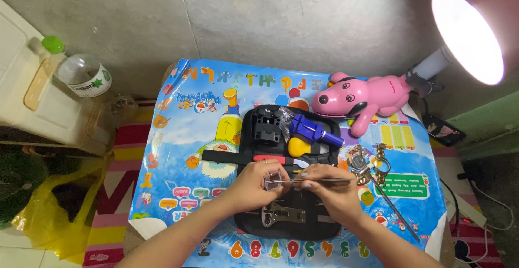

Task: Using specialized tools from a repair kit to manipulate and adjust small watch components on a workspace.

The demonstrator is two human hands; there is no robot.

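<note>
From the head camera we look down on a small bench covered with a bright blue cartoon alphabet mat (178, 154). On it lies an open black fabric tool case (248, 138), and both our hands meet over its middle.

Our left hand (251, 184) has its grip pressed together on a small clear plastic packet (274, 180), thumb and fingers pinching its left edge. Our right hand (330, 189) has its grip closed around a long thin silver metal tool (330, 181) that lies level and runs out to the right past the case edge; its near end touches the packet. Both things sit just above the case, between the two hands.

In the case, above our hands, we see a black plastic holder block (267, 124), a blue plastic tool (313, 130), a yellow rounded knob (298, 147) and a red-handled tool (270, 159). Below our hands rests a silver metal wrench-like tool (281, 214).

To the right of the case lies a cluster of brass-coloured metal parts (370, 162) with a thin rod slanting down. A pink toy dog (362, 97) lies at the bench's far right, under a lit pink desk lamp (467, 30). Off the bench to the left lies a clear plastic bottle with a green cap (81, 73).
</note>
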